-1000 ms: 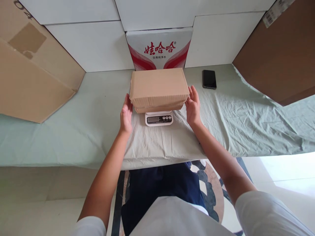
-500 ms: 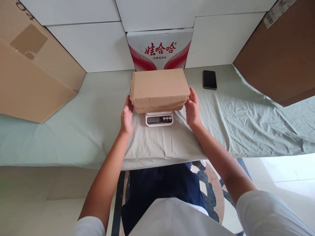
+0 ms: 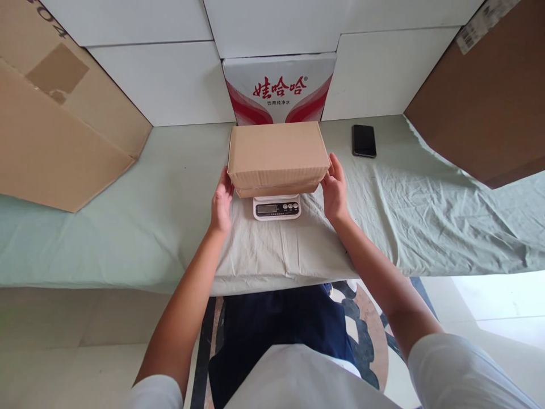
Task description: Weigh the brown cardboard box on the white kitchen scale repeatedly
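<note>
A closed brown cardboard box (image 3: 279, 150) rests on top of a small white digital scale (image 3: 276, 209), whose front panel with a display and buttons sticks out below it. My left hand (image 3: 222, 200) is against the box's left side, fingers along the lower edge. On the opposite side my right hand (image 3: 334, 190) holds the box's right end, its fingers partly hidden behind the corner. Between them the two hands grip the box. The scale's platform is covered by the box, and its display shows no digits I can read.
A black phone (image 3: 363, 141) lies on the green cloth (image 3: 170, 227) to the right. Behind the box stands a white and red carton (image 3: 279, 85) with Chinese lettering. Large cardboard panels flank the table, a tan one (image 3: 72, 130) at left and a brown one (image 3: 481, 108) at right.
The whole view has shifted slightly. My hands, the box and the scale keep the same positions relative to each other.
</note>
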A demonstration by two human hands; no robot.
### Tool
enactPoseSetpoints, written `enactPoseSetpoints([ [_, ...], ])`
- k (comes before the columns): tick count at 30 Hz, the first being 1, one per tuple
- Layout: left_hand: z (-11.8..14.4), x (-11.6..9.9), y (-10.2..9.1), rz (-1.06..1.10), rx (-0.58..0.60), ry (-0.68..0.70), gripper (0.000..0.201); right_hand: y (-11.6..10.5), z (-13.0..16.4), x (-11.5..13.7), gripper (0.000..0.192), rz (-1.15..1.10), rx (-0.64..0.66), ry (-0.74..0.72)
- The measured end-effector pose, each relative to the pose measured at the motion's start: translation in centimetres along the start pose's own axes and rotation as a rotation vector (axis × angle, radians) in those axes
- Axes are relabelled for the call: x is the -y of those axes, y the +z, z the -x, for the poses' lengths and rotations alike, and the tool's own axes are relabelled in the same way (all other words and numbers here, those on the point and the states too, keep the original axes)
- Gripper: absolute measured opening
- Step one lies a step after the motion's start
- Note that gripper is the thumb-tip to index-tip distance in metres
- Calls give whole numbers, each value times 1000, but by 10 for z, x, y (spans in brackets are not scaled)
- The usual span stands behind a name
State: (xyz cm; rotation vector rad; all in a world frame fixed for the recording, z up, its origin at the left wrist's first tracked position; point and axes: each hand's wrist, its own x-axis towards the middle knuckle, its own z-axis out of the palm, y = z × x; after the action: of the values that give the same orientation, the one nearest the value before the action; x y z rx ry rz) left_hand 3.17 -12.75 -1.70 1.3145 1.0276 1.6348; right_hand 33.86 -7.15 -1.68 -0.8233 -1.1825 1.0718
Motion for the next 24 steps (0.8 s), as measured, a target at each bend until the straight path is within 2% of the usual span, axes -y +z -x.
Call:
enactPoseSetpoints([
  [17, 1, -2, 3, -22, -1, 1, 88, 0, -1, 1, 76, 28, 33, -5],
  [24, 3, -1, 1, -45, -1, -57, 93, 2, 2, 5, 75, 25, 67, -20],
])
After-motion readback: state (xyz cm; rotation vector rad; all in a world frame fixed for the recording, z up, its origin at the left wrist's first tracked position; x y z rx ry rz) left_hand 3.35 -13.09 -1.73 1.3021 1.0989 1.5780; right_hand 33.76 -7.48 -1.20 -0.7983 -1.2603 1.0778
